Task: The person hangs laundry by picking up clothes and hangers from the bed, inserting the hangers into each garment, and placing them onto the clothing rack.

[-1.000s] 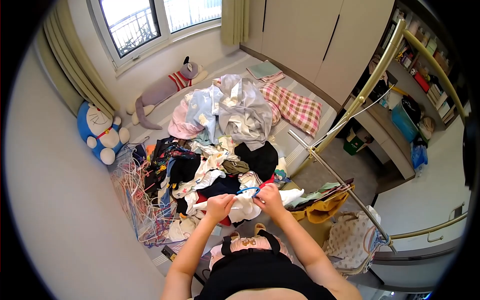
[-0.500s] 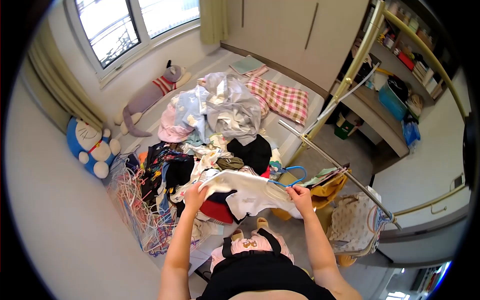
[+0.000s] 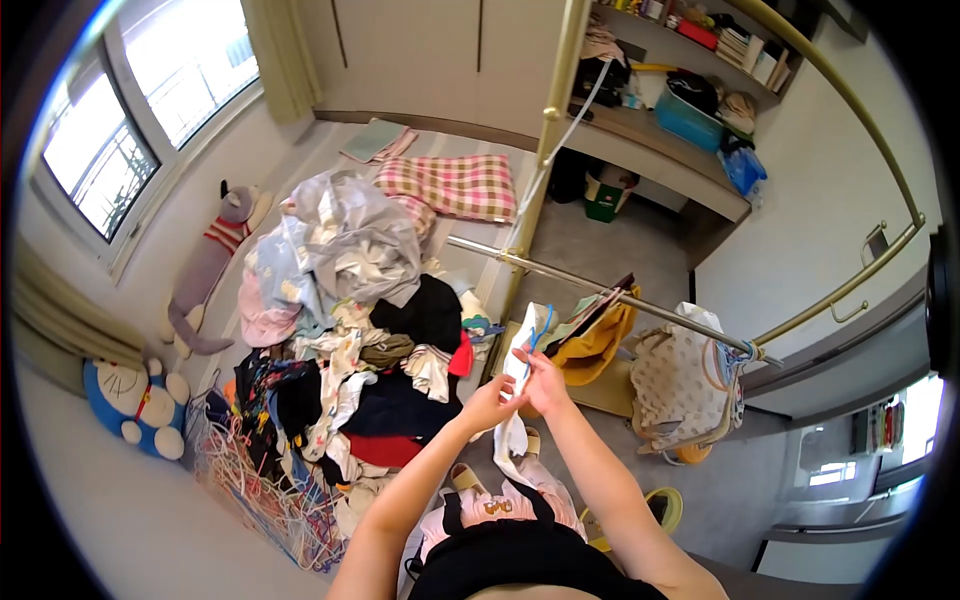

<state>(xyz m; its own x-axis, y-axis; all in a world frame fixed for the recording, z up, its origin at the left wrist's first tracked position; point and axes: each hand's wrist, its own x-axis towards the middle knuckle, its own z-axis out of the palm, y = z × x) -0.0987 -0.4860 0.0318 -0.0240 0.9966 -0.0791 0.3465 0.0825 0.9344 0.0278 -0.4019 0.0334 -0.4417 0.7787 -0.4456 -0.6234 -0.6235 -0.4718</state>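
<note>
A white garment [image 3: 509, 440] hangs bunched and narrow in front of my body, its lower end near my lap. The blue clothes hanger [image 3: 541, 328] pokes out at the garment's upper end. My right hand [image 3: 545, 384] is closed around the hanger and the cloth beside it. Close by on the left, my left hand [image 3: 490, 404] pinches the white cloth, its fingertips almost meeting the right hand. A heap of mixed clothes [image 3: 385, 350] lies on the bed to the left of both hands.
A tangle of wire hangers [image 3: 265, 490] lies at the bed's near left. The metal rail [image 3: 610, 280] of a gold-framed rack crosses on the right, with a yellow garment [image 3: 597, 345] and a patterned pale garment [image 3: 680, 385] hanging there. A plaid pillow [image 3: 450, 187] lies farther back.
The white garment went from stretched wide between my hands to gathered and hanging narrow. My hands came together, and the view turned right toward the rack.
</note>
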